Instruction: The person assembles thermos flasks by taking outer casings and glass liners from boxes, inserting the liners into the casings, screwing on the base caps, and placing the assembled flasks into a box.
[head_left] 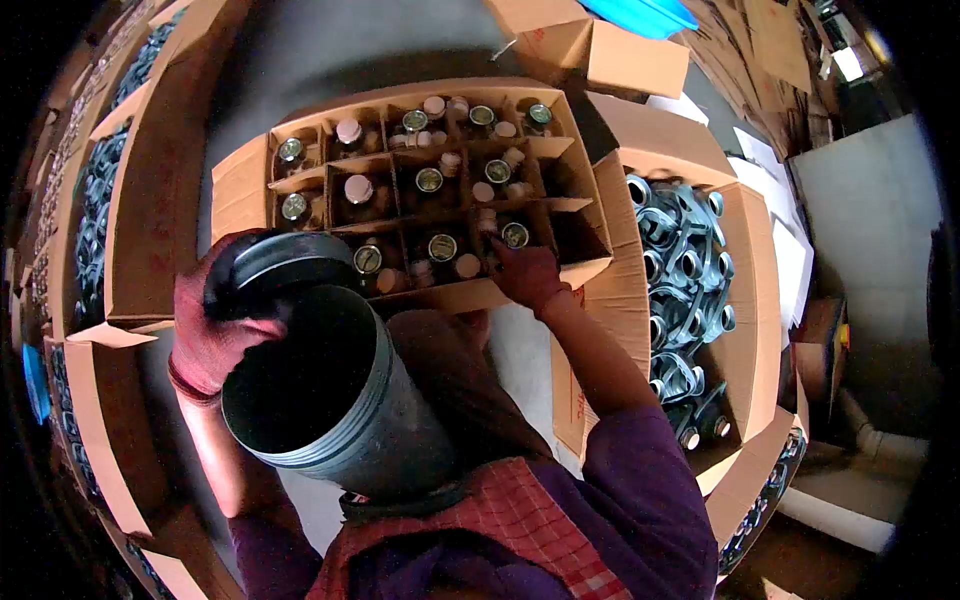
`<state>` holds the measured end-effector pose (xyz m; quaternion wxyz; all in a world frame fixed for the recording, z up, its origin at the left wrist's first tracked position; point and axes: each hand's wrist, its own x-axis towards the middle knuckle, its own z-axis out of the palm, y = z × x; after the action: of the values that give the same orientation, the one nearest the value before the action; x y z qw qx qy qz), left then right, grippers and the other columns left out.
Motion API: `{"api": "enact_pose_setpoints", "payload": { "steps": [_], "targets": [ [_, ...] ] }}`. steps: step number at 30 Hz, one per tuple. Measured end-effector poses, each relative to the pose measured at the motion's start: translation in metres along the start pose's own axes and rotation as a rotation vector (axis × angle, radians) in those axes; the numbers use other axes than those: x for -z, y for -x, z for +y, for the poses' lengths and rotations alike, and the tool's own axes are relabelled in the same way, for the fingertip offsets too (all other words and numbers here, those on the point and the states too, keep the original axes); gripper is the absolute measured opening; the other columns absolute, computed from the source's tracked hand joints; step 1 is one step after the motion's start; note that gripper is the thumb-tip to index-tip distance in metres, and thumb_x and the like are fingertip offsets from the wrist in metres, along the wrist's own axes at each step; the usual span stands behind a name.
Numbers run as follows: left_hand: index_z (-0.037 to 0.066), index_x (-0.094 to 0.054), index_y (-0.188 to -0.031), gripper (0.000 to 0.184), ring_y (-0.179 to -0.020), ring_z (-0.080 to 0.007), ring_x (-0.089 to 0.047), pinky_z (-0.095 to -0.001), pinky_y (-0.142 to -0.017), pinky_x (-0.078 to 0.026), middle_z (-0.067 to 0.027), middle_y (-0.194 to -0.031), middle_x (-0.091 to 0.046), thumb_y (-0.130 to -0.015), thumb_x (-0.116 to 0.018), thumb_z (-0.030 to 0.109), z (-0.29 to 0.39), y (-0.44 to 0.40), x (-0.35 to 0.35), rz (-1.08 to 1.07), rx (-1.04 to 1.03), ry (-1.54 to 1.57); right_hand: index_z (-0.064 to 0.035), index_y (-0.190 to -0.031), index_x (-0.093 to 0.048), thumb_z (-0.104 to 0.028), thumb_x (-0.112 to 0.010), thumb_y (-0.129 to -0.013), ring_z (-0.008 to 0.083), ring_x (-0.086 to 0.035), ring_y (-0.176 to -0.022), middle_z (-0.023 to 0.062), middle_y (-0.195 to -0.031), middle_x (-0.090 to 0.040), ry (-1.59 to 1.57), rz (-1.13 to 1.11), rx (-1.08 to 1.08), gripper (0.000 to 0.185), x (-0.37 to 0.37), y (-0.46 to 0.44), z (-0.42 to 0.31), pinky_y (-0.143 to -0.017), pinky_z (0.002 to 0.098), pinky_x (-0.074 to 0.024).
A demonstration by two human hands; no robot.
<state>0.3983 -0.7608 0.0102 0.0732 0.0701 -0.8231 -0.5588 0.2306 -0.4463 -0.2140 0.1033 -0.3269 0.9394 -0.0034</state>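
My left hand [212,325], in a red glove, is closed on the edge of a black, curved, bowl-like piece [290,258]. Below it a grey bucket [385,430] leans at my lap, its dark mouth facing up and left. My right hand [530,275], also gloved, reaches into the front of a divided cardboard box [450,298], beside a bottle with a round metallic top [515,235]. Its fingertips are partly hidden among pale pinkish caps [486,220]; whatever they pinch cannot be made out. Several bottles and caps fill the box's cells.
An open carton [755,300] at right holds several grey-blue looped parts [690,265]. More long cartons [150,210] with similar parts line the left side. A blue basin [645,14] and flattened cardboard [780,50] lie at the back. White sheets [790,260] stand behind the right carton.
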Motion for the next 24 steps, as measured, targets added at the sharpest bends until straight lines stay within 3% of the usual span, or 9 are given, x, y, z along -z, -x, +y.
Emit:
{"api": "enact_pose_setpoints", "payload": {
  "steps": [4, 6, 9, 10, 12, 16, 19, 21, 24],
  "targets": [
    [-0.004, -0.057, -0.108, 0.051, -0.09, -0.016, -0.06, -0.0293, -0.084, -0.046, -0.0081, -0.096, -0.064, -0.06, -0.073, 0.0, -0.032, 0.029, 0.027, 0.223, 0.136, 0.057, -0.0097, -0.113, -0.055, -0.042, -0.06, -0.079, 0.0324, -0.062, -0.08, 0.0155, -0.088, -0.064, -0.045, -0.038, 0.11, 0.048, -0.005, -0.006, 0.014, -0.069, 0.0436, -0.0487],
    [-0.004, -0.057, -0.108, 0.047, -0.089, -0.0162, -0.06, -0.0298, -0.082, -0.046, -0.007, -0.093, -0.064, -0.063, -0.069, -0.002, -0.05, 0.046, 0.043, 0.422, 0.201, 0.054, -0.0073, -0.119, -0.05, -0.041, -0.066, -0.074, 0.0332, -0.062, -0.085, 0.0154, -0.095, -0.063, -0.145, -0.128, -0.177, 0.058, 0.043, 0.002, -0.015, -0.074, 0.0424, -0.0492],
    [-0.003, -0.056, -0.109, 0.034, -0.09, -0.0187, -0.059, -0.0325, -0.082, -0.048, -0.01, -0.096, -0.061, -0.078, -0.056, 0.012, -0.105, 0.074, 0.079, 0.682, 0.092, 0.199, -0.0064, -0.115, -0.052, -0.042, -0.066, -0.074, 0.0338, -0.062, -0.078, 0.0184, -0.087, -0.063, -0.161, 0.345, -0.059, 0.057, 0.047, 0.01, -0.02, -0.066, 0.0442, -0.0502],
    [-0.002, -0.054, -0.112, 0.035, -0.094, -0.021, -0.058, -0.0344, -0.083, -0.048, -0.0125, -0.102, -0.059, -0.085, -0.05, 0.019, -0.124, 0.083, 0.09, 0.752, 0.088, 0.187, -0.0094, -0.124, -0.046, -0.035, -0.069, -0.072, 0.0346, -0.06, -0.085, 0.0154, -0.092, -0.063, -0.408, 0.327, 0.026, 0.062, 0.073, 0.006, -0.038, -0.074, 0.0423, -0.0486],
    [0.0, -0.048, -0.121, 0.04, -0.102, -0.0257, -0.055, -0.0385, -0.088, -0.046, -0.0151, -0.114, -0.055, -0.093, -0.04, 0.028, -0.155, 0.095, 0.103, 0.839, 0.09, 0.667, -0.0117, -0.124, -0.047, -0.035, -0.069, -0.072, 0.0343, -0.06, -0.084, 0.0154, -0.09, -0.062, -0.399, 0.215, 0.145, 0.061, 0.099, -0.008, -0.08, -0.072, 0.0426, -0.0485],
    [0.006, -0.051, -0.121, 0.041, -0.105, -0.0235, -0.053, -0.0397, -0.092, -0.041, -0.0099, -0.114, -0.057, -0.095, -0.034, 0.035, -0.153, 0.103, 0.093, 1.148, 0.279, 0.899, -0.0158, -0.124, -0.048, -0.037, -0.068, -0.072, 0.033, -0.06, -0.079, 0.0149, -0.085, -0.061, -0.38, 0.187, 0.44, 0.06, 0.08, -0.062, -0.156, -0.069, 0.0429, -0.0479],
    [0.005, -0.05, -0.121, 0.043, -0.107, -0.0236, -0.052, -0.0388, -0.094, -0.04, -0.0107, -0.117, -0.055, -0.095, -0.034, 0.036, -0.203, 0.155, 0.107, 0.912, 0.072, 0.797, -0.0147, -0.123, -0.049, -0.038, -0.067, -0.073, 0.0332, -0.059, -0.082, 0.0165, -0.088, -0.06, -0.338, 0.164, 0.643, 0.058, 0.049, -0.09, -0.204, -0.069, 0.0427, -0.0475],
    [0.005, -0.05, -0.121, 0.043, -0.107, -0.0242, -0.052, -0.0394, -0.094, -0.04, -0.0111, -0.117, -0.055, -0.095, -0.035, 0.036, -0.223, 0.168, 0.115, 0.946, 0.148, 0.889, -0.0139, -0.122, -0.05, -0.039, -0.065, -0.075, 0.0335, -0.057, -0.088, 0.0173, -0.091, -0.059, -0.147, 0.202, 0.717, 0.055, 0.028, -0.101, -0.231, -0.069, 0.0426, -0.0473],
    [0.005, -0.05, -0.121, 0.044, -0.108, -0.0251, -0.052, -0.0404, -0.094, -0.041, -0.0116, -0.118, -0.055, -0.095, -0.035, 0.037, -0.244, 0.182, 0.118, 0.969, 0.21, 0.949, -0.0115, -0.121, -0.051, -0.036, -0.061, -0.078, 0.0378, -0.053, -0.098, 0.0251, -0.106, -0.053, 0.006, 0.03, 0.751, 0.05, 0.003, -0.111, -0.267, -0.075, 0.0439, -0.0475]
  ]
}}
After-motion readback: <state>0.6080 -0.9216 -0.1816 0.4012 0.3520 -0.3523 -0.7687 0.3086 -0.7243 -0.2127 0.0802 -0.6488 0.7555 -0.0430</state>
